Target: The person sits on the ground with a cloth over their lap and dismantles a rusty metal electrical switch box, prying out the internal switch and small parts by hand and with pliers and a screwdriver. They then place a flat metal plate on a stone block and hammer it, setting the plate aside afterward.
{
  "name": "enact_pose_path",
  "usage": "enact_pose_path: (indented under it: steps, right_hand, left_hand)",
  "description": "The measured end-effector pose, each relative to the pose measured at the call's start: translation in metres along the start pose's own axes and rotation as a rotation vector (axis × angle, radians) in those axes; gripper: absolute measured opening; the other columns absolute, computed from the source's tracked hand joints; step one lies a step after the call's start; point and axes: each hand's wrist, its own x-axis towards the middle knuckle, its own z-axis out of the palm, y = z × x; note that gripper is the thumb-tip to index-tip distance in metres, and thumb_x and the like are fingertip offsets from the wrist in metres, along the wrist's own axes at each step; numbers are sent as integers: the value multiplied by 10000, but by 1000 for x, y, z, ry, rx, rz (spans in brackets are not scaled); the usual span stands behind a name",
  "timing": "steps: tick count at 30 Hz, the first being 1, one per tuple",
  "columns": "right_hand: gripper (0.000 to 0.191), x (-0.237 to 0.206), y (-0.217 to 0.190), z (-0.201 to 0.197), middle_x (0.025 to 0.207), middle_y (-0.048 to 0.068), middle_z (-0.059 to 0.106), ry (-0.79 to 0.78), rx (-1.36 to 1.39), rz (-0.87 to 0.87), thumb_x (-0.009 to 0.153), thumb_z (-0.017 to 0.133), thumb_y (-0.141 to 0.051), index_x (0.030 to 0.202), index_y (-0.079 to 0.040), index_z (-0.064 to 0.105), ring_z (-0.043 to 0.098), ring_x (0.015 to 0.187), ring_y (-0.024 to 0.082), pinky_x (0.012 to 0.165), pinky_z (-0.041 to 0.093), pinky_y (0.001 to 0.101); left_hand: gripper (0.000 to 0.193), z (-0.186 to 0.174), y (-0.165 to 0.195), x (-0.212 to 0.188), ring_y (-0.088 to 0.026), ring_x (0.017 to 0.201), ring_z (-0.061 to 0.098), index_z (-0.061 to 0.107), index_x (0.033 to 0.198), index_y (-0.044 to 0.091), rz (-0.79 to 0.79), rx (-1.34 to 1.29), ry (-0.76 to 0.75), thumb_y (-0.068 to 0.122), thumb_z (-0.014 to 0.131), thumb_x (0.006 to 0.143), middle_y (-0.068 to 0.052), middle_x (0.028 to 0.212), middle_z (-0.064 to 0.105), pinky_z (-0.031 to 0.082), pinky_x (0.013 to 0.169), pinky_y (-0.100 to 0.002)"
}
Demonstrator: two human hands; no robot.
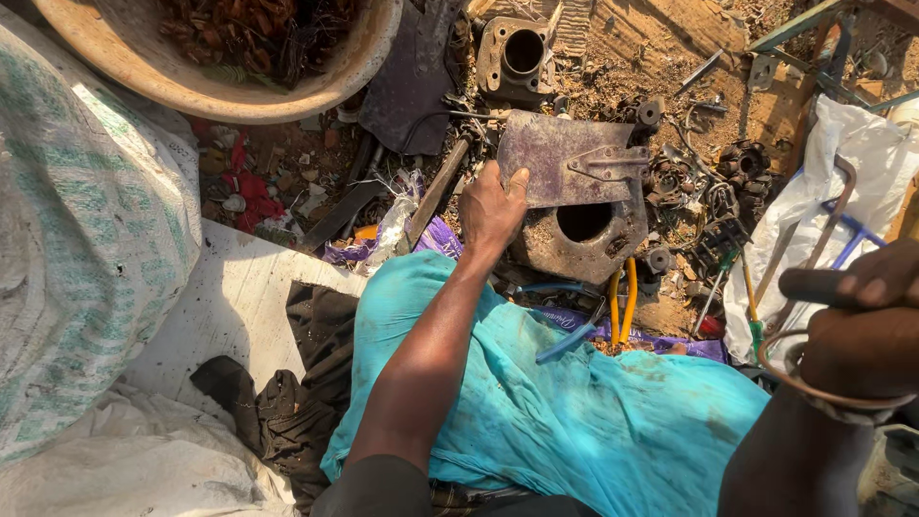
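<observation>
Left hand [490, 211] fingers curled, gripping plate [565, 158] edge atop casting [574, 239]. Right hand [862, 330] fingers wrapped round handle [814, 285].

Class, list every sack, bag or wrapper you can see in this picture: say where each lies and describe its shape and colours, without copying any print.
Woven sack: far left, bulging, white with faded green print.
White plastic bag: right edge, crumpled, beside the right hand.
Purple wrapper: crumpled on the ground, just left of the left hand.
No signs or screens in view.
</observation>
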Motion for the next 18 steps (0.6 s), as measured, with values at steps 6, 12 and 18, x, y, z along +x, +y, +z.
enact_pose_path:
  steps: [6,12,18]
  right_hand:
    - [411,-86,102,70,600,-29,472,-524,-280,862,1023,560,-516,912,-120,583,417,433,68,377,349,233]
    - [462,-99,61,20,614,0,480,-150,-45,859,1026,549,-553,891,-111,550,428,445,94,390,346,266]
    - [590,-44,13,30,709,83,502,-27,214,69,1203,513,-549,930,-25,493,494,545,160,493,448,304]
  left_hand:
    - [383,-9,9,3,-387,589,636,590,857,34,16,-19,8,389,722,916,-185,652,633,480,574,-505]
    - [404,-13,14,-3,-366,591,628,594,864,25,-64,-12,-89,403,715,938,-186,650,629,486,598,-492]
    - [378,-9,12,-3,-356,624,658,601,866,48,-35,-39,-38,406,716,907,-164,682,656,500,610,-490]
